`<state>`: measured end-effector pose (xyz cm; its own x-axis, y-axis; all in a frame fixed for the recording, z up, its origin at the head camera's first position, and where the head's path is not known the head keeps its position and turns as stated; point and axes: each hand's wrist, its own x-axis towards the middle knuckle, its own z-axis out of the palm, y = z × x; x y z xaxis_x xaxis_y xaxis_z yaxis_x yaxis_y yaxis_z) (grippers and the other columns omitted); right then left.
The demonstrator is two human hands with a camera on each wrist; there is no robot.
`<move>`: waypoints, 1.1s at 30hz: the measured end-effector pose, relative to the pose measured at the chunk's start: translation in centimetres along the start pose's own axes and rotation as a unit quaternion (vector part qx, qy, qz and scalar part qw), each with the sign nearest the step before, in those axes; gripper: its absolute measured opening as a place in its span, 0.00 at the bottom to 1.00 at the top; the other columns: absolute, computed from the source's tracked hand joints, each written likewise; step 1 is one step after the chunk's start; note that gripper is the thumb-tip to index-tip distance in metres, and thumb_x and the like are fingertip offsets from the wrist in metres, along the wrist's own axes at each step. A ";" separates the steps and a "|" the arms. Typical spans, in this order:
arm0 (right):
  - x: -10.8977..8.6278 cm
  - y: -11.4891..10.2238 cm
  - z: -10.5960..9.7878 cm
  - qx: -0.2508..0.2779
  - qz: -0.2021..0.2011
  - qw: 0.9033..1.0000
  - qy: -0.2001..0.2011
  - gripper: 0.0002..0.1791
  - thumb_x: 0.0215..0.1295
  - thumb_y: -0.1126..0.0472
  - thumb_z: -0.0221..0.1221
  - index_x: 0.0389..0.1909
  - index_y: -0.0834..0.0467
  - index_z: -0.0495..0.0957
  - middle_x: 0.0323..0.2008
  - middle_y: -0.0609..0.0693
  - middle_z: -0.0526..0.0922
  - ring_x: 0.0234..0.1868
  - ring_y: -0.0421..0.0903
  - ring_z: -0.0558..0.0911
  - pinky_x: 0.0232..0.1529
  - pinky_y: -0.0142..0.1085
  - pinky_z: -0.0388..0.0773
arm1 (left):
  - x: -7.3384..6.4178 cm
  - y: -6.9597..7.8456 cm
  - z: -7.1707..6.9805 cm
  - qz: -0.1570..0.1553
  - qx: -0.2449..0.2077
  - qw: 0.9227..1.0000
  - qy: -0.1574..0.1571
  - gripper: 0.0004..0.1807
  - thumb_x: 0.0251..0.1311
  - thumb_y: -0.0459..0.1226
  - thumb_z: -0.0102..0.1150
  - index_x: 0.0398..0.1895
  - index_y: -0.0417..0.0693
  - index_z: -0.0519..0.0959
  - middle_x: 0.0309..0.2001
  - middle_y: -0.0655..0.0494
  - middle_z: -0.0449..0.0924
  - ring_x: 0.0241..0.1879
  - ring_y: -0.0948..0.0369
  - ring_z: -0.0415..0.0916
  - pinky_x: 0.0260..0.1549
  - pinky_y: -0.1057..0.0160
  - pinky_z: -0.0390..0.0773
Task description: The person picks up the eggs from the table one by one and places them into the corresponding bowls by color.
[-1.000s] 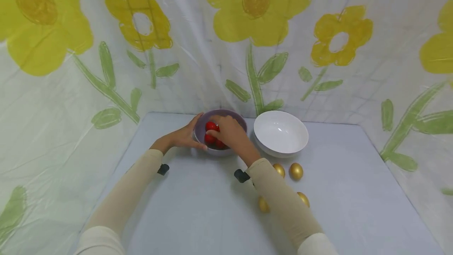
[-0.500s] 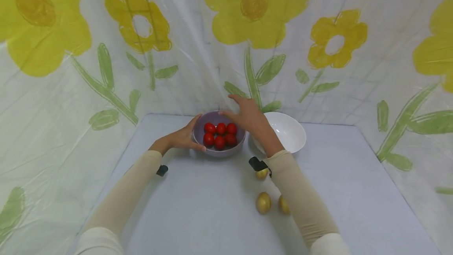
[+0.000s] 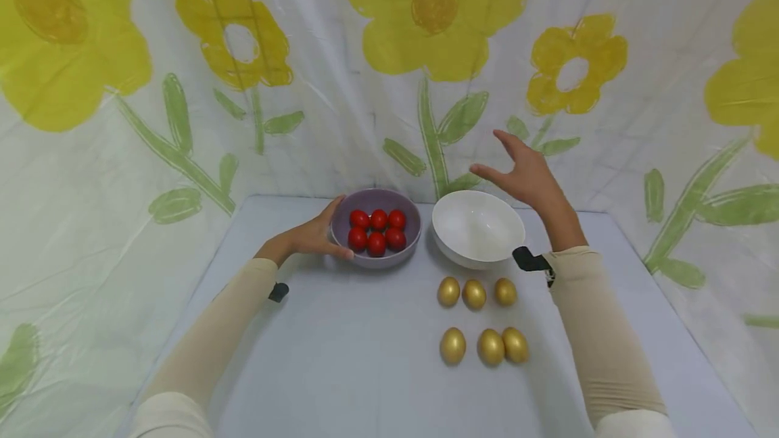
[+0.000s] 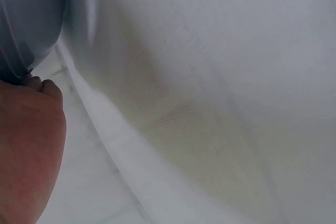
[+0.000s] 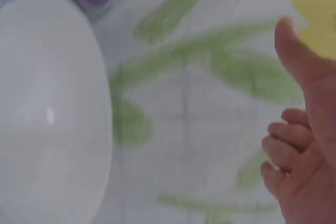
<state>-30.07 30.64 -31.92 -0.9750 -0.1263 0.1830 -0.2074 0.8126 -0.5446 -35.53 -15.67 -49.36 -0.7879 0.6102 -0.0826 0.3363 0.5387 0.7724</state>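
Note:
At the back of the table stands a purple bowl point(image 3: 376, 263) holding several red eggs point(image 3: 376, 244) in two rows. My left hand point(image 3: 309, 236) holds its left side, thumb along the front wall and fingers toward the back. In the left wrist view, only part of this hand point(image 4: 31, 145) shows, fingertips at the bowl's wall. My right hand point(image 3: 528, 174) is raised behind and right of a white bowl point(image 3: 477, 222), thumb and fingers spread with nothing between them. The right wrist view shows its palm point(image 5: 310, 182) and relaxed fingers.
Several gold eggs point(image 3: 474, 295) lie in two loose rows on the table point(image 3: 341, 357), in front of the white bowl. A curtain point(image 3: 335, 120) with printed yellow flowers hangs just behind the table and along its sides.
My right hand has come up out of the purple bowl and moved right, past the white bowl, uncovering the red and gold eggs. The left hand has stayed at the purple bowl.

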 end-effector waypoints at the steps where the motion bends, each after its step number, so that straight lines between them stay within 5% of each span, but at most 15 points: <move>1: -0.2 0.9 -0.6 -0.005 0.004 1.000 -0.012 0.59 0.65 0.28 0.65 0.87 0.47 0.46 0.85 0.55 0.52 0.82 0.64 0.57 0.75 0.68 0.57 | 0.0 0.0 0.0 -0.001 0.001 1.000 0.000 0.78 0.48 0.60 0.83 0.87 0.63 0.30 0.85 0.53 0.42 0.82 0.48 0.46 0.76 0.35 0.56; 8: -1.7 7.3 -2.7 -0.030 0.018 0.993 -0.113 0.68 0.62 0.36 0.73 0.87 0.40 0.31 0.87 0.50 0.35 0.83 0.67 0.47 0.74 0.73 0.52 | 0.4 0.4 0.1 0.000 0.004 1.000 -0.002 0.78 0.47 0.60 0.83 0.87 0.63 0.30 0.85 0.54 0.42 0.82 0.48 0.46 0.76 0.36 0.56; 16: -3.9 11.9 0.1 -0.016 -0.044 0.977 -0.208 0.81 0.51 0.46 0.83 0.86 0.51 0.25 0.85 0.56 0.22 0.84 0.68 0.34 0.75 0.74 0.47 | 0.0 0.5 -0.1 0.006 0.006 1.000 -0.005 0.79 0.47 0.58 0.84 0.87 0.57 0.30 0.85 0.52 0.42 0.81 0.47 0.46 0.75 0.35 0.59; 20: -4.4 13.3 2.0 -0.002 -0.061 0.971 -0.231 0.86 0.48 0.47 0.84 0.84 0.57 0.21 0.83 0.61 0.17 0.83 0.69 0.28 0.74 0.75 0.42 | 0.0 0.8 -0.3 0.007 0.011 1.000 -0.004 0.78 0.48 0.57 0.84 0.87 0.57 0.31 0.85 0.52 0.42 0.81 0.47 0.46 0.75 0.35 0.58; 33: -3.7 14.7 4.9 0.005 -0.064 0.963 -0.263 0.88 0.45 0.46 0.85 0.81 0.67 0.20 0.82 0.70 0.21 0.81 0.75 0.35 0.76 0.72 0.45 | -0.2 0.4 0.1 0.009 -0.003 1.000 0.013 0.79 0.46 0.58 0.84 0.87 0.57 0.30 0.86 0.51 0.40 0.82 0.45 0.45 0.74 0.33 0.58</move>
<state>-29.94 40.24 -44.56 -0.8470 -0.4970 -0.1887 -0.3262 0.7662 -0.5537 -35.18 -15.51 -49.09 -0.7942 0.6055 -0.0522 0.3483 0.5238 0.7774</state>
